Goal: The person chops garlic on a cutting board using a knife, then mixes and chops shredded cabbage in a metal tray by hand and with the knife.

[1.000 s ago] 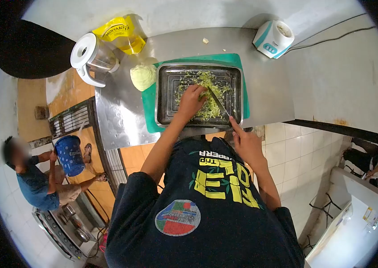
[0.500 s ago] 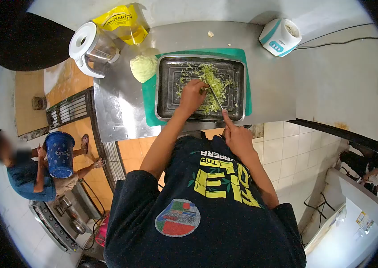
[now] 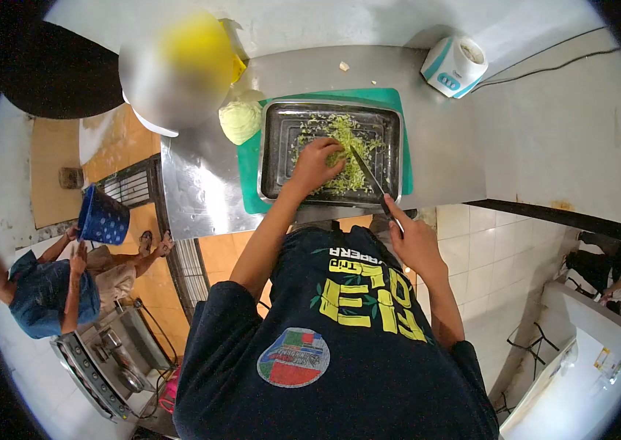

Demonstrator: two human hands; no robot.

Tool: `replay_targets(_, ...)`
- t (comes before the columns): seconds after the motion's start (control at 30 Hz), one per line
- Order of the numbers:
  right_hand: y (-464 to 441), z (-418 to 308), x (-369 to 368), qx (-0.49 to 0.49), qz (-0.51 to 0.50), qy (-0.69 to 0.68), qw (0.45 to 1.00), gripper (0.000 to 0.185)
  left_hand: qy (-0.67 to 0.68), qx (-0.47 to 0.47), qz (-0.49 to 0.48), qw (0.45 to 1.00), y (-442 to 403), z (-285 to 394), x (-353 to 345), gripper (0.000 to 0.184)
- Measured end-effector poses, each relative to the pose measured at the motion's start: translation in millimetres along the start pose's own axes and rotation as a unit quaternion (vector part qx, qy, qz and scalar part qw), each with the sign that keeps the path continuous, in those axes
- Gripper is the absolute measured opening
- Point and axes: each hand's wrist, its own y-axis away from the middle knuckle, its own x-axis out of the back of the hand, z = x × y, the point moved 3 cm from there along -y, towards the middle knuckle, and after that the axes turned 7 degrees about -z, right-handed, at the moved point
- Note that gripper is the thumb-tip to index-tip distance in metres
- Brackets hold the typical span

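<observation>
Chopped green vegetable (image 3: 354, 172) lies scattered in a dark metal tray (image 3: 275, 147), which rests on a green board (image 3: 250, 187). My left hand (image 3: 316, 165) is over the tray's middle, its fingers curled onto the green pieces; whatever is under the fingertips is hidden. In my right hand (image 3: 411, 238), at the tray's lower right corner, is the handle of a knife (image 3: 367, 170). The blade slants up and left over the pieces, its tip close to my left fingers. A pale cabbage (image 3: 240, 122) sits just left of the tray.
A white and teal appliance base (image 3: 454, 67) stands at the back right of the steel counter (image 3: 442, 139). Small pale bits lie behind the tray. A blurred patch covers things at the back left. At far left, a person (image 3: 53, 290) is beside a blue bucket (image 3: 103, 216).
The knife and my right hand have shifted slightly right and down, while my left hand stays over the pieces. The other person's blue bucket has tilted and risen.
</observation>
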Motion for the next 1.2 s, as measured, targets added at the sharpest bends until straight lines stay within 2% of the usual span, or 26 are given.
replay_targets(0.07, -1.5, 2.9, -6.0, 0.001, 0.015, -0.004, 1.0, 0.062, -0.019, 0.002, -0.017, 1.0, 1.5, 0.1, -2.2, 0.032)
replay_targets(0.17, -3.4, 5.6, -13.6, -0.005, 0.028, 0.002, 1.0, 0.062, -0.057, 0.064, -0.018, 0.996, 3.3, 5.9, -1.3, 0.042)
replay_targets(0.27, -8.2, 4.6, -14.4, -0.025, 0.03, 0.001, 0.999, 0.063, -0.069, 0.063, -0.004, 0.996, 1.9, 8.7, -4.0, 0.046)
replay_targets(0.47, -18.7, 7.0, -18.1, -0.04, 0.041, -0.002, 0.998, 0.063, -0.105, -0.009, 0.013, 0.994, -17.6, 22.3, -5.0, 0.045)
replay_targets(0.73, -20.7, 9.3, -25.4, -0.051, 0.033, -0.013, 0.998, 0.064, -0.163, 0.038, -0.013, 0.986, -37.2, 9.3, -28.1, 0.024)
replay_targets(0.83, -22.3, 9.7, -29.3, -0.039, 0.045, -0.018, 0.998, 0.064, -0.158, 0.053, -0.017, 0.986, -40.0, 6.5, -31.3, 0.02)
replay_targets(0.93, -23.7, 6.2, -27.3, -0.056, 0.011, -0.019, 0.998, 0.064, -0.159, 0.06, -0.009, 0.985, -39.4, 5.2, -36.6, 0.018)
replay_targets(1.07, -31.7, 11.3, -40.2, -0.041, 0.048, -0.015, 0.998, 0.062, -0.163, 0.067, 0.014, 0.984, -40.1, 6.8, -36.6, 0.017)
replay_targets(1.13, -33.0, 14.9, -37.6, -0.032, 0.069, -0.002, 0.997, 0.062, -0.144, 0.054, 0.026, 0.988, -39.7, 3.0, -40.3, 0.014)
replay_targets(1.2, -23.2, 12.3, -33.3, -0.041, 0.045, 0.013, 0.998, 0.061, -0.127, 0.04, 0.035, 0.991, -42.4, -0.9, -40.8, 0.013)
